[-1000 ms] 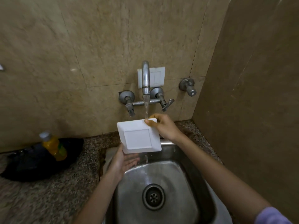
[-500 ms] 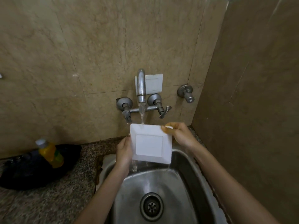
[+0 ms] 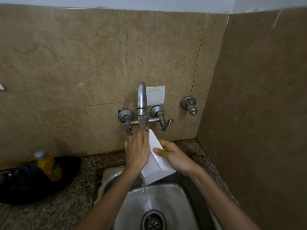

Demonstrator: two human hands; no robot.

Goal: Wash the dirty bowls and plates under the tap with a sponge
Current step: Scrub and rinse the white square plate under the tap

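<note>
plate: white square ceramic plate [image 3: 156,168] stands on edge, tilted, over the back of the stainless steel sink [image 3: 167,195]. Its top corner is just under the spout of the chrome wall tap [image 3: 141,100].
why tilted: my read is that the stream lands at the top and sheets down the face. Runoff is dripping off the bottom corner into the basin.
right hand: right hand [image 3: 174,156] clamps the plate's right edge, thumb across the face and fingers curled behind. It looks to be carrying the weight.
left hand: left hand [image 3: 137,151] lies flat on the plate's left side, fingers straight and pointing up into the water. It has hold of nothing, only presses, which probably means rubbing the surface by hand.
sponge: none in view.
stage: looks like a rinse. Can't tell if any residue is left.
around: yellow plastic bottle with a pale cap [image 3: 48,165] sits on a black heap [image 3: 20,185] on the speckled granite counter [image 3: 58,213], well left of the sink. A white switch plate [image 3: 157,95] is behind the tap and a separate chrome valve [image 3: 189,105] is to its right.
in the way: tap handles flank the spout, and the left fingertips are near the left one. The brown side wall [image 3: 257,113] stands close on the right, so there is likely little swing room there.
other dishes: none visible.
</note>
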